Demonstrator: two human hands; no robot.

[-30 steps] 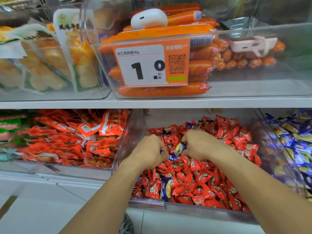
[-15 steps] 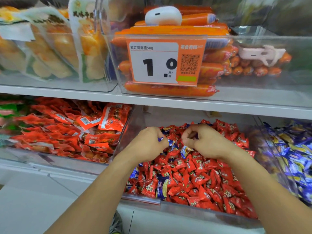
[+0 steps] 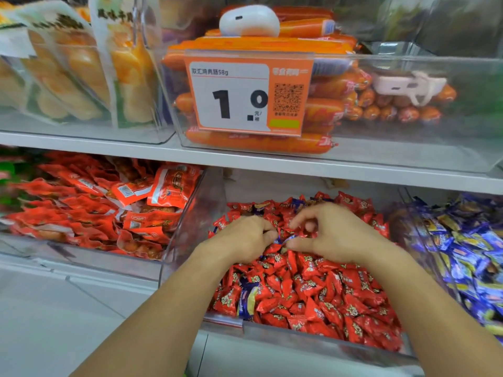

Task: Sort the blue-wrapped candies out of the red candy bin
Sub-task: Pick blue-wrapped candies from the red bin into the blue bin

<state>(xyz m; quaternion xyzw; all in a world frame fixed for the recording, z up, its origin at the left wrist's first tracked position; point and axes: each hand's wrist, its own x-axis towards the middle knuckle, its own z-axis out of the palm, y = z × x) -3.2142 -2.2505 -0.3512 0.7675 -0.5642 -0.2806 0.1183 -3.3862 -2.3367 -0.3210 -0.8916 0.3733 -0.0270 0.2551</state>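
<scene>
Shop shelving, two tiers of clear plastic bins on a white shelf (image 3: 272, 161). Red candy bin (image 3: 326, 340) on lower tier, heaped w/ red-wrapped candies (image 3: 321, 289); both hands are down in it near the middle-back of the heap. Left hand (image 3: 242, 238) knuckles up, fingers curled tight; bits of blue wrapper peek out at its fingertips, so it looks to be gripping blue-wrapped candies (image 3: 285, 238), though how many I can't tell. Right hand (image 3: 332, 235) just beside it, thumb and forefinger curled toward each other, narrow gap, thumb tip touching the same blue wrapper between the two hands; whether it really pinches it is unclear. Another blue-wrapped candy (image 3: 249, 300) lies in the heap below the left wrist, nearer the bin's front wall; a few more blue ones (image 3: 298, 204) sit beyond the fingers at the back.

Right of right hand: bin of blue/yellow candies (image 3: 468, 254). Left of left hand: bin of red snack packets (image 3: 109, 208). Above the hands, upper tier: bin of orange sausages (image 3: 326, 115) w/ orange price tag (image 3: 245, 96) reading 1.0, white device (image 3: 249, 21) on top.
</scene>
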